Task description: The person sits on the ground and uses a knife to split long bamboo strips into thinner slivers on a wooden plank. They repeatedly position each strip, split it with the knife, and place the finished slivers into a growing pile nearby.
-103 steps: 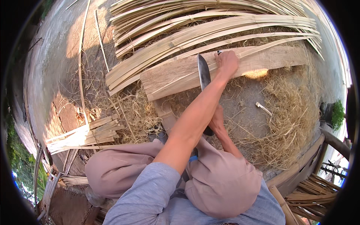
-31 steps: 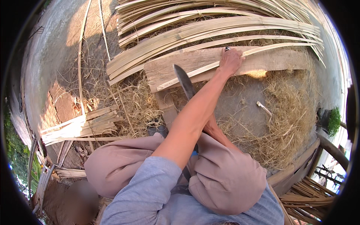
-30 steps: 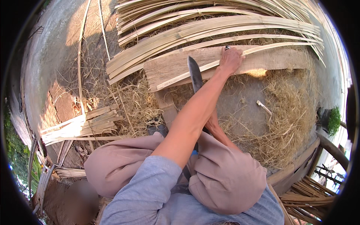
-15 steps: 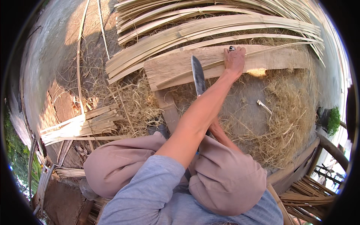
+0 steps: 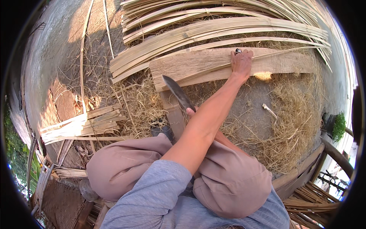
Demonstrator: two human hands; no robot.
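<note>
My left arm reaches across in front of my right one. My left hand (image 5: pixel 241 64), with a dark-stoned ring on it, is closed over a thin bamboo strip (image 5: pixel 204 75) and presses it onto a wooden plank (image 5: pixel 171 65). The strip lies along the plank, extending to both sides of the hand. Only the fingertips of my right hand (image 5: pixel 190 111) show past my left forearm, which hides the rest. They hold a large dark-bladed knife (image 5: pixel 177 91). Its blade slants up and left, the tip near the plank's left end; the handle is hidden.
Long split bamboo strips (image 5: pixel 213 28) lie beyond the plank. A shorter sunlit bundle of strips (image 5: pixel 87 124) is at the left. Curly shavings (image 5: pixel 293 122) cover the ground on both sides. A small pale stick (image 5: pixel 270 110) lies right of my arm. Green leaves (image 5: pixel 338 126) stand far right.
The knife has swung left and down, away from the strip, its tip now at the plank's left end. My right fingertips have come into sight. My left hand stays on the strip.
</note>
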